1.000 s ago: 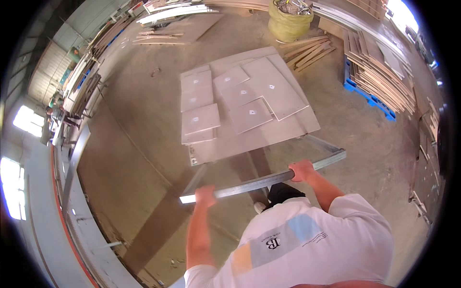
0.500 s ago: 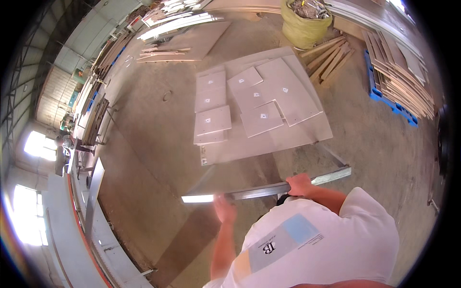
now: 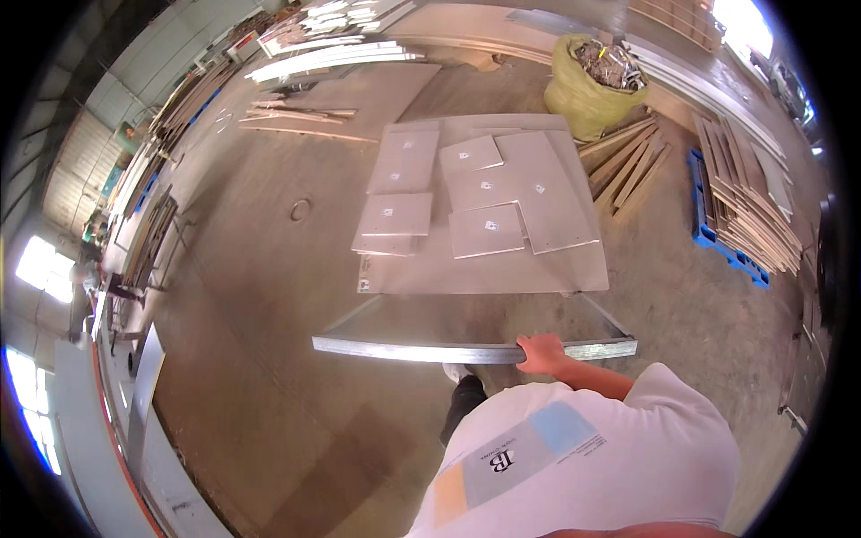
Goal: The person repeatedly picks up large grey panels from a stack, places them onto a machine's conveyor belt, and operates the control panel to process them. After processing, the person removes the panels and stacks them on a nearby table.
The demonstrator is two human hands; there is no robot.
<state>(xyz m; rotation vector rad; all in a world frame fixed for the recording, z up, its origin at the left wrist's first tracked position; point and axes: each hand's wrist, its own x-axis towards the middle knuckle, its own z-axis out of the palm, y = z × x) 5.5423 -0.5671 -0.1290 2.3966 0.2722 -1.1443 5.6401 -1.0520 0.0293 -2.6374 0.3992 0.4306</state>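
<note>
My right hand (image 3: 541,354) is wrapped around a silver metal push bar (image 3: 421,350), right of its middle. Two slanting side struts run from the bar's ends toward a large brown board (image 3: 484,280) lying beyond it. Several smaller brown panels, such as a square one (image 3: 487,230) and a long one (image 3: 549,202), rest on that board, each with a small white label. What carries the board is hidden beneath it. My left hand is out of sight. Below the bar, one of my shoes (image 3: 456,370) shows.
A yellow-green sack (image 3: 587,100) full of scraps stands beyond the board, beside loose wooden strips (image 3: 628,166). Stacked boards (image 3: 749,193) sit on a blue pallet (image 3: 708,238) at right. Long white panels (image 3: 67,430) line the left. A ring (image 3: 301,211) lies on the floor.
My left hand has let go of the bar and left the view. My right hand keeps its hold. The bar now looks more level, and the loaded board appears turned squarer to me.
</note>
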